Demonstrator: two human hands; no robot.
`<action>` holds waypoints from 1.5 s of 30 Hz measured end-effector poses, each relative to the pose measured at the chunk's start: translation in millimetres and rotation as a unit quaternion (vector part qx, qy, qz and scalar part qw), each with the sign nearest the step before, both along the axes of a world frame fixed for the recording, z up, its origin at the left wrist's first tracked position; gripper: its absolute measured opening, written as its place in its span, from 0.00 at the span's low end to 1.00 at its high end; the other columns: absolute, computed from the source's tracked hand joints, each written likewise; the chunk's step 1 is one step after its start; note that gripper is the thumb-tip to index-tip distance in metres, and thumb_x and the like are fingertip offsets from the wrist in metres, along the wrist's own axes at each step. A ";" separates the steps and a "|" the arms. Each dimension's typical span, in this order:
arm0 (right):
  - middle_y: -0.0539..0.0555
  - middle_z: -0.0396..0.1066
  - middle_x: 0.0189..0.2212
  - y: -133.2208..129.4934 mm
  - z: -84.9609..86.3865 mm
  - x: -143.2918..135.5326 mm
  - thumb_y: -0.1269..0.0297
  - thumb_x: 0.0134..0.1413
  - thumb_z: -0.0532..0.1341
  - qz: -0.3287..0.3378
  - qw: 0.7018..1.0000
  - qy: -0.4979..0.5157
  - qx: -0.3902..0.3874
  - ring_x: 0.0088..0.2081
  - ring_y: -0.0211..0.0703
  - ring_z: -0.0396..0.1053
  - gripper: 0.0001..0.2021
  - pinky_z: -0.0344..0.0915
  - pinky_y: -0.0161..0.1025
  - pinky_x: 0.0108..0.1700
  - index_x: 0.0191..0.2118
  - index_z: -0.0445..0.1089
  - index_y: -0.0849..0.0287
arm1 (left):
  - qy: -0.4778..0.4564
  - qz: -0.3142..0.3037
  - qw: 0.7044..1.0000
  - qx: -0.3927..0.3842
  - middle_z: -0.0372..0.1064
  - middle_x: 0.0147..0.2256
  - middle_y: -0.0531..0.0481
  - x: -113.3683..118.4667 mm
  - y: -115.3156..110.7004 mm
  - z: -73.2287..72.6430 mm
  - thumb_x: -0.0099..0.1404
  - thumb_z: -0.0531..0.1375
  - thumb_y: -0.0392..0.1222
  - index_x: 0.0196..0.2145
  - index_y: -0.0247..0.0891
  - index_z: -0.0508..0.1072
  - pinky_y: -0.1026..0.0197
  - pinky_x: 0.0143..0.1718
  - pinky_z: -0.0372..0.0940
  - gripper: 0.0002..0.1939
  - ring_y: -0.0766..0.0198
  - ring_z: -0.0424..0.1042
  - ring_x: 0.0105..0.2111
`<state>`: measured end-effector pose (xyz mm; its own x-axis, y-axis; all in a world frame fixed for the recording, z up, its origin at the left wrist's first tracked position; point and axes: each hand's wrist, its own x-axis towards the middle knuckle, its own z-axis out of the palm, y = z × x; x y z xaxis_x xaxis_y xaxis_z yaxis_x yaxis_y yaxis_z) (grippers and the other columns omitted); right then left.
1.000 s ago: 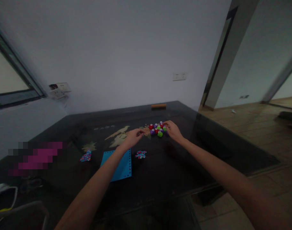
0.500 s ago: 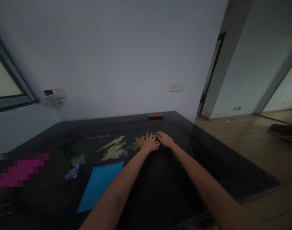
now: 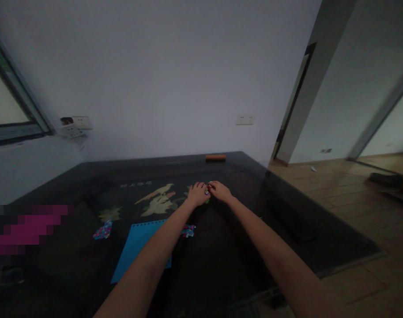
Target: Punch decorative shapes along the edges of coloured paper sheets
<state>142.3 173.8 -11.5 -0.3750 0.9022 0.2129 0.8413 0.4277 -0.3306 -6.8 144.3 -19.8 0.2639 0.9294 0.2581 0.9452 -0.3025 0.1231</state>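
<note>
Side by side over the middle of the dark table [image 3: 217, 260], my two hands rest around a few small colourful objects [image 3: 207, 192] with eye-like white dots. My left hand [image 3: 197, 194] lies over them from the left, its fingers apart. From the right, my right hand [image 3: 219, 191] touches them with bent fingers; its grip is too small to make out. A blue sheet with a punched edge [image 3: 138, 243] lies partly under my left forearm. Beside that forearm is a small cluster of pink, blue and white pieces [image 3: 189, 230].
Another colourful cluster [image 3: 103, 230] lies left of the sheet. An orange-brown bar [image 3: 216, 158] sits near the table's back edge, by the wall. A long black object [image 3: 290, 220] lies at the right. A pixelated pink shape [image 3: 32, 229] shows at the far left.
Both hands have shifted slightly left with the small objects between them. The colourful cluster beside my left forearm has come into view.
</note>
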 end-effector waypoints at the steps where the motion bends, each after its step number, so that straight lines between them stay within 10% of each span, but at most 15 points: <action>1: 0.58 0.63 0.55 -1.2 0.2 -6.5 0.62 0.60 0.50 0.004 1.000 -0.002 0.000 0.54 0.44 0.62 0.19 0.57 0.39 0.54 0.55 0.65 0.58 | 0.001 0.000 1.000 0.001 0.58 0.58 0.43 -7.7 -1.5 0.2 0.63 0.51 0.49 0.53 0.41 0.64 0.46 0.56 0.52 0.22 0.50 0.54 0.58; 23: 0.60 0.67 0.49 -48.6 2.2 -163.6 0.60 0.62 0.50 0.172 0.985 0.019 0.026 0.49 0.45 0.65 0.18 0.58 0.38 0.51 0.53 0.66 0.61 | 0.049 0.087 0.995 -0.006 0.62 0.50 0.44 -193.0 -74.1 6.2 0.66 0.48 0.57 0.50 0.44 0.66 0.54 0.48 0.59 0.22 0.54 0.62 0.50; 45: 0.61 0.69 0.48 -54.1 -2.5 -186.5 0.62 0.64 0.46 0.181 0.983 0.027 0.028 0.50 0.46 0.65 0.18 0.58 0.40 0.52 0.50 0.69 0.60 | 0.066 0.203 0.977 -0.011 0.63 0.50 0.38 -174.3 -98.7 3.5 0.65 0.45 0.61 0.51 0.38 0.64 0.46 0.46 0.60 0.28 0.47 0.61 0.52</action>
<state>-44.2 119.7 -14.0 -0.6560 0.6981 0.2870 0.6129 0.7146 -0.3372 -181.1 45.5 -16.3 -0.0983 0.9693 0.2252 0.9947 0.1022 -0.0057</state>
